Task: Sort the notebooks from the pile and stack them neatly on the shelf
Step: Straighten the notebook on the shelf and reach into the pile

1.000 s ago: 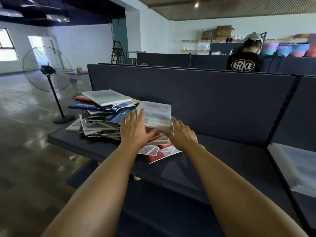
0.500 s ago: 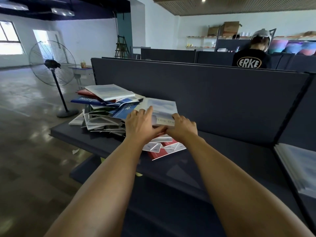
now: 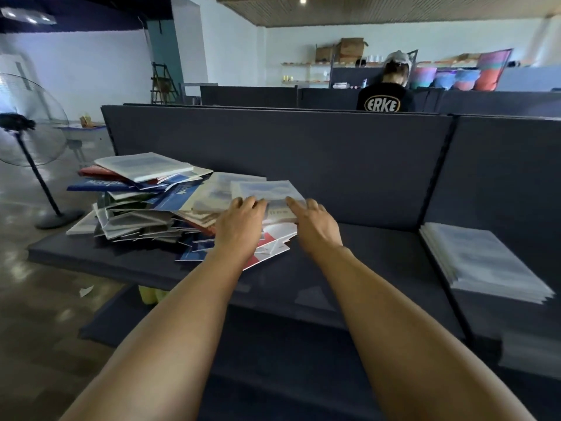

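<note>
A messy pile of notebooks [image 3: 136,202] with blue, red, white and grey covers lies on the left part of the dark shelf [image 3: 364,253]. A pale grey-blue notebook [image 3: 267,189] sits on top at the pile's right end. My left hand [image 3: 239,229] grips that notebook's near left edge, fingers over its cover. At the near right edge my right hand [image 3: 315,229] holds it, index finger stretched along the top. A neat stack of pale notebooks [image 3: 482,259] lies in the compartment to the right.
A dark back panel [image 3: 303,153] closes the shelf behind, and a thin divider [image 3: 437,183] separates the right compartment. A lower shelf [image 3: 273,344] runs beneath. A standing fan [image 3: 27,126] is on the floor at left. A person [image 3: 385,98] sits beyond the panel.
Both hands have closed on the pale notebook's near edge and drawn it slightly right, off the pile's top. My view has swung right, bringing the neat stack into fuller sight.
</note>
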The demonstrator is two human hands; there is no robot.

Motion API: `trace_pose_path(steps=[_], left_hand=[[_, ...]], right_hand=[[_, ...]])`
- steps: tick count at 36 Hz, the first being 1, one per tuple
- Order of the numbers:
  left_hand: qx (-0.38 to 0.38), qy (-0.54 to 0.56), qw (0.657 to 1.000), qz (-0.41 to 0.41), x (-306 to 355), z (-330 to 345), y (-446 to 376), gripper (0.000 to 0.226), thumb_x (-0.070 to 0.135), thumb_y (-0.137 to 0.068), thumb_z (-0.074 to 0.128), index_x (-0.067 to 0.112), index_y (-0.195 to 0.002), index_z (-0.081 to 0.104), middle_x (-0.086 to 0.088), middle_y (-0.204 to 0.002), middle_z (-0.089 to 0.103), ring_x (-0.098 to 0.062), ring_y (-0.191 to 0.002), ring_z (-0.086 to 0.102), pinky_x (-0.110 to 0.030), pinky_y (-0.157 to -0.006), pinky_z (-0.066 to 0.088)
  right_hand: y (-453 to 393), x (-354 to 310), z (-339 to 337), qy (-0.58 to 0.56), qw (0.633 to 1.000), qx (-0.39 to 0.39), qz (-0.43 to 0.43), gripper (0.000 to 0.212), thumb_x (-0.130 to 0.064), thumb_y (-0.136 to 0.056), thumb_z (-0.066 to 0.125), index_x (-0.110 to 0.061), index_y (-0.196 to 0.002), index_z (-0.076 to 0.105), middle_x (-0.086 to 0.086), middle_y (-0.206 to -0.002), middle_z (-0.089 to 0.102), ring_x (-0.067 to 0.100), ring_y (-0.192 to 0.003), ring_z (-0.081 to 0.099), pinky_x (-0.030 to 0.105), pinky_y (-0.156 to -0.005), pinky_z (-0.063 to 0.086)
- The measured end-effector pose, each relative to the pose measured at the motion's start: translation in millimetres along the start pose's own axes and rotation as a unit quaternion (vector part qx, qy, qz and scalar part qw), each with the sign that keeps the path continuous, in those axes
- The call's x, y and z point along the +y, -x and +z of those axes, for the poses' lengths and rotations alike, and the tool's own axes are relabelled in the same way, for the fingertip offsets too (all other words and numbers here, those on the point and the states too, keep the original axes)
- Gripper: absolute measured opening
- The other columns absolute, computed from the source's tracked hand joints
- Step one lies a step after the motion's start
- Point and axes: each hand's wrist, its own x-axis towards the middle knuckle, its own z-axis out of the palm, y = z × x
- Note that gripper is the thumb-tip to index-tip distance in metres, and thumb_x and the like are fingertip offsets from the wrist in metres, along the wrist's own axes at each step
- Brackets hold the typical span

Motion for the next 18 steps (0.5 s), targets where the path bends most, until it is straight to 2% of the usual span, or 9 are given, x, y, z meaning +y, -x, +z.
trace_pose_path(steps=[4, 9, 18], left_hand=[[0.001, 0.025, 0.999, 0.024, 26, 9, -1, 0.048, 0.005, -0.092, 0.048, 0.020, -0.137, 0.044, -0.001, -0.136, 0.048, -0.026, -0.126, 0.042, -0.043, -0.083, 0.049], [-0.012, 0.039, 0.997, 0.072, 82, 18, -1, 0.051, 0.007, -0.096, 0.036, 0.023, -0.144, 0.038, -0.002, -0.144, 0.045, -0.027, -0.130, 0.042, -0.047, -0.099, 0.043], [-0.039, 0.078, 0.989, 0.119, 194, 24, 8, 0.058, 0.003, -0.098, 0.035, 0.026, -0.150, 0.025, 0.000, -0.154, 0.031, -0.022, -0.141, 0.029, -0.043, -0.095, 0.048]], right_hand=[[19, 24, -7, -0.007, 0.999, 0.029, 0.031, 0.071, -0.002, -0.089, 0.047, -0.032, -0.149, 0.024, 0.008, -0.133, 0.040, 0.027, -0.120, 0.043, 0.038, -0.083, 0.047], [51, 73, -18, 0.010, 0.996, 0.046, 0.078, 0.070, -0.001, -0.089, 0.045, -0.032, -0.149, 0.025, 0.008, -0.135, 0.039, 0.028, -0.120, 0.042, 0.038, -0.079, 0.045], [110, 169, -45, 0.041, 0.987, 0.080, 0.131, 0.071, 0.003, -0.088, 0.040, -0.033, -0.148, 0.028, 0.010, -0.140, 0.039, 0.030, -0.123, 0.043, 0.039, -0.083, 0.045]])
